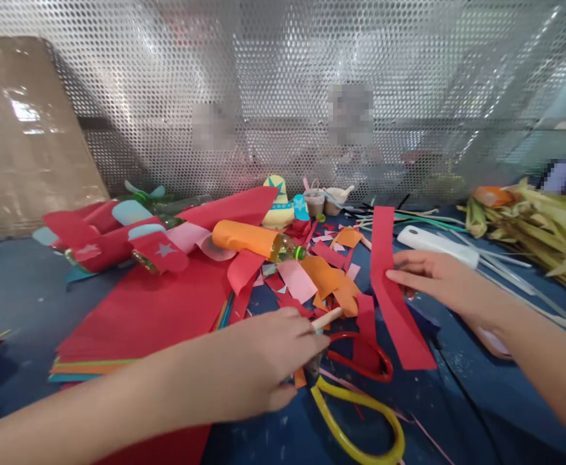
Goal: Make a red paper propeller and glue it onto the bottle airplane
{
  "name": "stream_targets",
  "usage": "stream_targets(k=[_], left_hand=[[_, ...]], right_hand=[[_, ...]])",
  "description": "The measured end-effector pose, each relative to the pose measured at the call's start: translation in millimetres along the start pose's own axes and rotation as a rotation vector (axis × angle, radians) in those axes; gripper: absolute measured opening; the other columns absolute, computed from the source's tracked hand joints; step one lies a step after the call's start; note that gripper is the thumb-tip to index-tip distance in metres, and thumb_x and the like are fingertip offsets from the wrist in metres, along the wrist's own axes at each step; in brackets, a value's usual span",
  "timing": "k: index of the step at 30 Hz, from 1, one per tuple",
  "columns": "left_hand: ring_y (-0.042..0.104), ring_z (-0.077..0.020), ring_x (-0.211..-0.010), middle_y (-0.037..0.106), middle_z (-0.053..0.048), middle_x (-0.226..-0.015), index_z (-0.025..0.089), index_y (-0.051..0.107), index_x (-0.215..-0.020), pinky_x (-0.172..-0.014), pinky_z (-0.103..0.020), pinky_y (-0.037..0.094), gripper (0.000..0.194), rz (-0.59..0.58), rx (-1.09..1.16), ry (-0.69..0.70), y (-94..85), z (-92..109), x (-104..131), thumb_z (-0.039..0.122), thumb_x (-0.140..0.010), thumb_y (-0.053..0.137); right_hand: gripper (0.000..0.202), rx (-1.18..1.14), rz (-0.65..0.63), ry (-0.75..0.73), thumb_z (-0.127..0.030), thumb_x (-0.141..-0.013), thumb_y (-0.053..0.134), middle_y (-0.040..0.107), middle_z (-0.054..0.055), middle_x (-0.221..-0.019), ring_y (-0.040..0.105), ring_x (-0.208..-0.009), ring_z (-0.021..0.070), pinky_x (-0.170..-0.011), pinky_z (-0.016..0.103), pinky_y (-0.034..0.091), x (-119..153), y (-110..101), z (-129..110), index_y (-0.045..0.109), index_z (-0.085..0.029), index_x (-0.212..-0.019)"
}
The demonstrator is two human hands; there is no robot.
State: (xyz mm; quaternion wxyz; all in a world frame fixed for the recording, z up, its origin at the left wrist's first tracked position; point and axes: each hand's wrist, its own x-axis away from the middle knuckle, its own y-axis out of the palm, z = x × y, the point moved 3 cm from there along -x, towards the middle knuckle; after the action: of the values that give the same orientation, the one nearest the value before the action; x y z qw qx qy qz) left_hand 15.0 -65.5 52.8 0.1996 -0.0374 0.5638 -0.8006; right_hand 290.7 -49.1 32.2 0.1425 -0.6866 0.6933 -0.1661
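Observation:
My right hand (430, 281) pinches a long red paper strip (394, 303) by its edge, fingers and thumb closed on it. The strip stands up from the table, its lower end angled toward me. My left hand (277, 355) is curled over the middle of a pair of scissors; their red handle loop (360, 355) and yellow handle loop (357, 423) stick out to the right. The blades are hidden under that hand. A pale stick (328, 319) shows just beyond its fingers. Paper scraps (324, 278) in orange, pink and red lie ahead of it.
A stack of coloured paper (132, 310) lies at left. Behind are paper-wrapped bottles, one with an orange wrap (244, 239). A white glue gun (437, 245), plastic strips and dried husks (544, 232) lie at right. A perforated metal screen (283, 84) closes the back; cardboard (26, 135) leans at left.

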Motion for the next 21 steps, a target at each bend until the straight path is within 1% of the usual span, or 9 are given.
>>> stream_targets(k=[3, 6, 8, 9, 12, 14, 16, 19, 21], left_hand=[[0.059, -0.024, -0.101, 0.065, -0.01, -0.108, 0.019, 0.055, -0.12, -0.089, -0.035, 0.045, 0.037, -0.097, -0.135, 0.04, 28.2, 0, 0, 0.018, -0.083, 0.057], [0.061, -0.0242, -0.089, 0.066, -0.011, -0.095, 0.016, 0.06, -0.108, -0.08, -0.034, 0.047, 0.026, -0.188, -0.287, -0.031, 48.5, -10, -11, 0.014, -0.083, 0.055], [0.062, -0.024, -0.084, 0.066, -0.01, -0.092, 0.015, 0.058, -0.11, -0.075, -0.033, 0.047, 0.03, -0.244, -0.363, -0.069, 55.9, -15, -18, 0.011, -0.08, 0.056], [0.062, -0.0239, -0.082, 0.067, -0.01, -0.093, 0.015, 0.055, -0.115, -0.073, -0.032, 0.047, 0.038, -0.252, -0.391, -0.065, 57.9, -17, -20, 0.01, -0.078, 0.058], [0.062, -0.0224, -0.077, 0.067, -0.008, -0.091, 0.019, 0.049, -0.125, -0.067, -0.029, 0.046, 0.052, -0.266, -0.472, 0.01, 61.2, -19, -20, 0.01, -0.075, 0.061], [0.061, -0.0207, -0.071, 0.067, -0.005, -0.084, 0.022, 0.053, -0.121, -0.062, -0.027, 0.045, 0.047, -0.246, -0.535, 0.083, 61.8, -18, -18, 0.009, -0.076, 0.059], [0.061, -0.0205, -0.067, 0.066, -0.005, -0.078, 0.022, 0.056, -0.116, -0.056, -0.027, 0.043, 0.04, -0.164, -0.597, 0.143, 58.8, -16, -18, 0.008, -0.079, 0.058], [0.06, -0.0209, -0.065, 0.066, -0.005, -0.073, 0.019, 0.06, -0.109, -0.053, -0.027, 0.042, 0.028, -0.054, -0.657, 0.193, 45.6, -10, -23, 0.01, -0.083, 0.056], [0.06, -0.0197, -0.066, 0.066, -0.005, -0.073, 0.017, 0.06, -0.108, -0.054, -0.026, 0.043, 0.025, -0.049, -0.663, 0.196, 31.1, -8, -28, 0.01, -0.085, 0.053]], right_hand=[[0.028, -0.052, 0.083, 0.011, -0.045, -0.063, 0.074, 0.069, 0.003, -0.068, 0.058, -0.054, 0.0148, -0.051, 0.027, 0.048, 2, -12, -1, 0.067, -0.02, -0.074], [0.028, -0.114, 0.136, 0.023, -0.044, -0.059, 0.075, 0.07, 0.003, -0.07, 0.059, -0.058, 0.0149, -0.056, 0.027, 0.048, 0, -19, 0, 0.068, -0.021, -0.074], [0.027, -0.13, 0.144, 0.026, -0.042, -0.06, 0.074, 0.069, 0.002, -0.068, 0.058, -0.058, 0.0146, -0.057, 0.027, 0.048, -3, -21, 2, 0.067, -0.021, -0.074], [0.026, -0.132, 0.143, 0.021, -0.042, -0.06, 0.074, 0.069, 0.002, -0.067, 0.058, -0.058, 0.0145, -0.057, 0.027, 0.048, -4, -22, 4, 0.067, -0.021, -0.073], [0.024, -0.139, 0.139, 0.007, -0.04, -0.062, 0.073, 0.067, 0.0, -0.064, 0.056, -0.056, 0.0141, -0.056, 0.027, 0.046, -6, -24, 5, 0.067, -0.02, -0.073], [0.023, -0.147, 0.145, 0.0, -0.039, -0.062, 0.072, 0.067, 0.0, -0.064, 0.056, -0.056, 0.0134, -0.057, 0.027, 0.046, -5, -26, 4, 0.067, -0.02, -0.074], [0.025, -0.157, 0.157, -0.001, -0.039, -0.062, 0.072, 0.067, 0.0, -0.064, 0.056, -0.056, 0.0132, -0.057, 0.026, 0.046, -3, -28, 1, 0.067, -0.02, -0.076], [0.026, -0.175, 0.17, 0.0, -0.04, -0.063, 0.072, 0.067, 0.0, -0.063, 0.056, -0.056, 0.0133, -0.057, 0.027, 0.046, 0, -32, -3, 0.066, -0.019, -0.076], [0.027, -0.191, 0.182, 0.003, -0.041, -0.062, 0.074, 0.067, 0.0, -0.063, 0.056, -0.056, 0.0132, -0.058, 0.027, 0.046, 2, -36, -4, 0.066, -0.018, -0.076]])
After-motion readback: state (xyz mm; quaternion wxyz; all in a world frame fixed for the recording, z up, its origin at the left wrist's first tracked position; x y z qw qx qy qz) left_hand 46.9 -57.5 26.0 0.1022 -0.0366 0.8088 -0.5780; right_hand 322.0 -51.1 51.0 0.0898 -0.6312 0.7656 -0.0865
